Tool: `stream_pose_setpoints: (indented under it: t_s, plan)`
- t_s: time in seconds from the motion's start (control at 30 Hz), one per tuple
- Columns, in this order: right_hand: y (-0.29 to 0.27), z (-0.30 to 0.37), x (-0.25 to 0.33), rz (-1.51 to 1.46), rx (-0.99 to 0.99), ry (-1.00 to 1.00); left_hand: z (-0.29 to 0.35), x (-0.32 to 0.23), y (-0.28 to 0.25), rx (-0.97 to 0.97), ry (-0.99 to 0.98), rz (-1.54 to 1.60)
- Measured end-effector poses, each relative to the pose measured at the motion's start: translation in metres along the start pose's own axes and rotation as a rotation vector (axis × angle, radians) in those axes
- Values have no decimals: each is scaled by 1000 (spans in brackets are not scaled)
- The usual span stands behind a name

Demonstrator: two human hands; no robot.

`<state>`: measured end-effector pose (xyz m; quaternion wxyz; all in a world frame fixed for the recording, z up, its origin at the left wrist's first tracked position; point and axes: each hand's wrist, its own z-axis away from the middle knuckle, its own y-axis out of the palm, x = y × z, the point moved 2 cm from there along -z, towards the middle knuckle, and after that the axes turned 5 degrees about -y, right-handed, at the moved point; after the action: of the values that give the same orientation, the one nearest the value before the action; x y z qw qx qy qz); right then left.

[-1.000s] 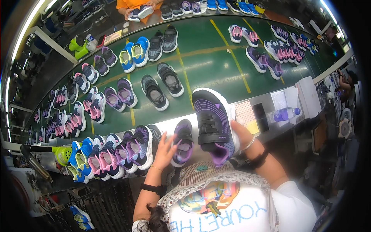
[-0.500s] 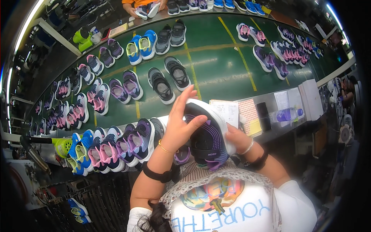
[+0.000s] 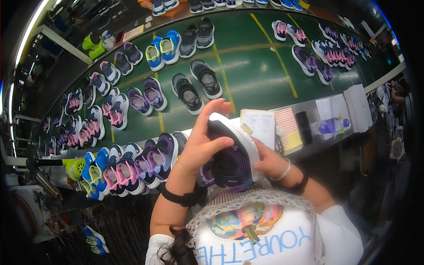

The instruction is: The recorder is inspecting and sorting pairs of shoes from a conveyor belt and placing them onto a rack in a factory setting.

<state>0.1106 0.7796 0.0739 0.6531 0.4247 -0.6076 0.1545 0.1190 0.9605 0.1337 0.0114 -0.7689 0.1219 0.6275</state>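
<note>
A dark navy sneaker [image 3: 227, 163] with purple lines and a white sole is held between my two hands in front of my chest. My left hand [image 3: 207, 137] grips its upper left end, thumb across the dark upper and fingers behind. My right hand [image 3: 266, 160] holds the white sole side on the right, its fingers partly hidden behind the shoe. Purple trim of another shoe [image 3: 207, 173] shows beneath my left wrist. Beyond my hands, a black and grey pair with a left shoe [image 3: 188, 95] and a right shoe [image 3: 206, 79] stands on the green conveyor belt [image 3: 251, 88].
Close on my left, a row of sneakers [image 3: 128, 170] lines the metal ledge, beside a lime-green perforated thing [image 3: 74, 168]. To my right lie a notebook [image 3: 258, 126], a printed sheet [image 3: 288, 126], a black case [image 3: 303, 126] and a purple-labelled bottle [image 3: 331, 126]. More shoe pairs [image 3: 163, 51] stand along the belt.
The sneaker has tilted, showing more of its white sole side. My right hand has shifted slightly left along it. Across the belt, the orange-clad person's hands have mostly left the view.
</note>
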Motion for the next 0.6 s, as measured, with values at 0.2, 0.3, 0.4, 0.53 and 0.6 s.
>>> stream_pose_setpoints:
  t_s: [0.2, 0.3, 0.4, 0.53, 0.6]
  plan:
    - [31, -32, 17, 49, -33, 73, 41, -12, -17, -152, -129, -121]
    - [58, -47, 43, 114, 21, 11, 65, -49, -17, -291, -162, -84]
    - [108, -76, 24, 174, 318, 6, 143, -83, -44, -642, -36, -52]
    - [166, -92, 34, 305, 456, 28, 259, -144, -116, -1053, 158, 38]
    - [173, -98, 20, 415, 505, 28, 324, -163, -171, -1295, 153, 39]
